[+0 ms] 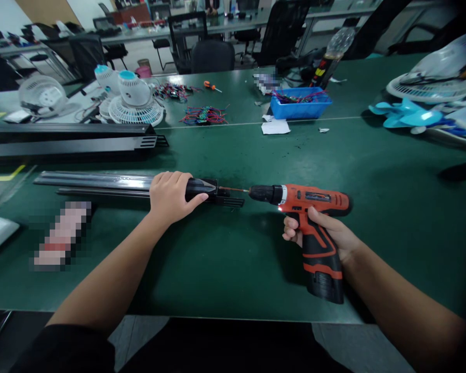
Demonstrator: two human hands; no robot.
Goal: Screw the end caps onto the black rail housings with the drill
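Observation:
A long black metal rail lies flat on the green table, running left to right. My left hand is closed over its right end, pressing it down. My right hand grips the handle of an orange and black cordless drill. The drill is held level, its work light is lit, and its bit touches the finned end face of the rail.
More black rails lie at the back left. White fan parts and wire bundles sit behind them. A blue bin stands mid-back, with fan blades and grilles at right. Office chairs line the far side.

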